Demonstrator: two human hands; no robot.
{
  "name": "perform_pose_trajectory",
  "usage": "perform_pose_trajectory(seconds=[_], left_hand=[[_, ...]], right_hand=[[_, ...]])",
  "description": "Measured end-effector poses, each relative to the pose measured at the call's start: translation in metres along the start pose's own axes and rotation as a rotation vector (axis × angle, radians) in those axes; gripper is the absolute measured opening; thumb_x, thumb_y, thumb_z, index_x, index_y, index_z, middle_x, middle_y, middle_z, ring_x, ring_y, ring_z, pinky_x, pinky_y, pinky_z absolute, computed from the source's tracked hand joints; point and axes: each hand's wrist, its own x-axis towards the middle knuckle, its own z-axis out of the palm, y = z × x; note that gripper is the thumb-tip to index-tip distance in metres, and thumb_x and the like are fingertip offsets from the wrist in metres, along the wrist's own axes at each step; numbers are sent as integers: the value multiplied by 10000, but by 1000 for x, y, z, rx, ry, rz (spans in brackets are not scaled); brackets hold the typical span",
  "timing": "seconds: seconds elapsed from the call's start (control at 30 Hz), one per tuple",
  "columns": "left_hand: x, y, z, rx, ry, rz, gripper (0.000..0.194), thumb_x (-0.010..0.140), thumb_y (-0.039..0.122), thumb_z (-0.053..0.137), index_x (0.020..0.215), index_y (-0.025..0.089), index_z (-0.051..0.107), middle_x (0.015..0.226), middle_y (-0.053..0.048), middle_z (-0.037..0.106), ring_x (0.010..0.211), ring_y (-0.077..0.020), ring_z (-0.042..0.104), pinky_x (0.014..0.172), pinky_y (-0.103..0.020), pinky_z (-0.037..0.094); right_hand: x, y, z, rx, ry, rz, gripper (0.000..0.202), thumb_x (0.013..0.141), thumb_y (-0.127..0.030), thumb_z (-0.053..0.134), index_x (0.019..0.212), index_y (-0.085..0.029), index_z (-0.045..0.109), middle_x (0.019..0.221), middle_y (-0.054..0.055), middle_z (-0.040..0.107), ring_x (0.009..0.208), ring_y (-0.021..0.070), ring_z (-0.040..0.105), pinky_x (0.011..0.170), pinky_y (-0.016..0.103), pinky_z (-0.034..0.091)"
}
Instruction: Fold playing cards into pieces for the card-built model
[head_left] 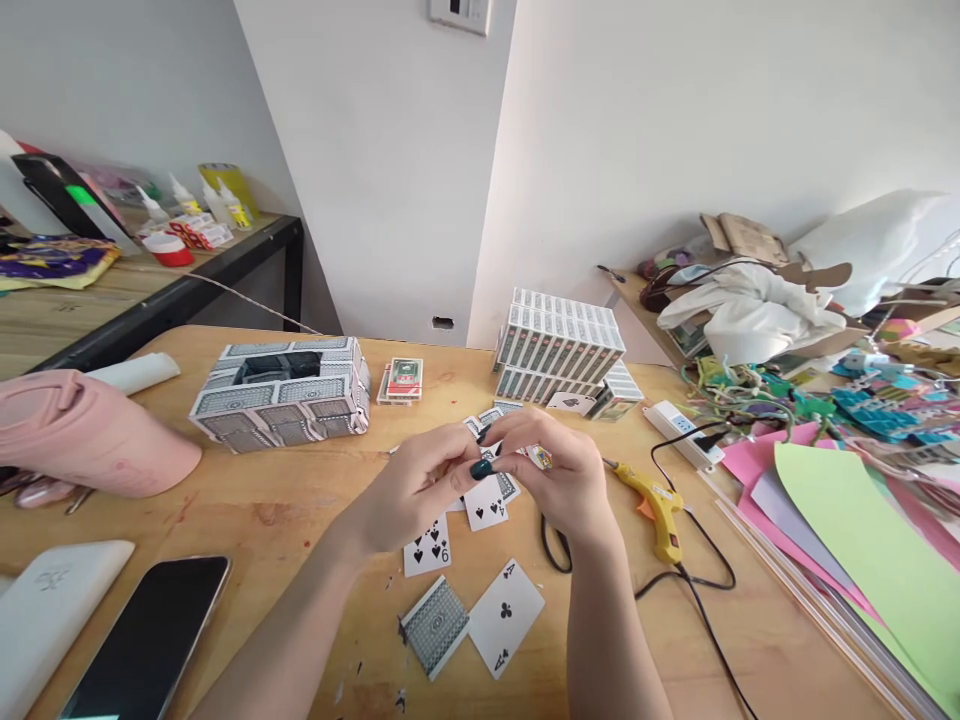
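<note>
My left hand (426, 480) and my right hand (559, 470) meet over the table, thumbs and fingers pinched together. What they hold between them is mostly hidden by the fingers. Part of a coloured face card (538, 457) shows by my right fingers; whether it is held or lying below, I cannot tell. Beneath the hands lie loose playing cards, among them a four of spades (486, 505) and a card marked 9 or 6 (428, 552). Closer to me are a face-down card (436, 627) and an ace of clubs (506, 617), corners nearly touching.
A box covered in cards (281, 395) stands at back left, beside card packs (403, 380). Stacked card packs (559, 345) stand at back right. A yellow glue gun (660, 510) trails its cable on the right, near a power strip (682, 435). A phone (150, 640) lies front left.
</note>
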Motion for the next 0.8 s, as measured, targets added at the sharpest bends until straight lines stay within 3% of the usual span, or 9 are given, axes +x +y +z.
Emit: perform_pose_trajectory(seconds=[0.23, 0.6, 0.7, 0.8], left_hand=[[0, -1, -3, -41, -35, -9, 263, 906, 322, 368, 682, 193, 408, 661, 16, 371, 610, -115, 354, 553, -253, 309], [1, 0, 0, 55, 52, 72, 259, 895, 263, 347, 645, 198, 340, 625, 31, 320, 557, -105, 300, 501, -240, 280], [0, -2, 1, 81, 111, 84, 249, 880, 232, 377, 635, 196, 347, 618, 33, 319, 538, -96, 296, 475, -234, 263], [-1, -5, -1, 108, 202, 121, 249, 872, 205, 391, 627, 198, 343, 603, 38, 314, 517, -90, 290, 460, -233, 252]], right_hand=[[0, 3, 2, 55, 22, 90, 133, 755, -231, 680, 720, -230, 551, 791, 21, 673, 759, 178, 631, 731, 347, 508], [3, 11, 10, 214, 96, 260, 282, 636, -282, 775, 801, -230, 552, 845, 30, 672, 836, 194, 636, 799, 360, 496], [7, 15, 12, 363, 196, 311, 371, 626, -311, 778, 895, -239, 532, 985, 68, 666, 884, 208, 636, 818, 379, 499], [10, 25, 6, 568, 437, 352, 299, 731, -409, 663, 919, -236, 510, 1100, 93, 628, 942, 211, 628, 820, 387, 509]])
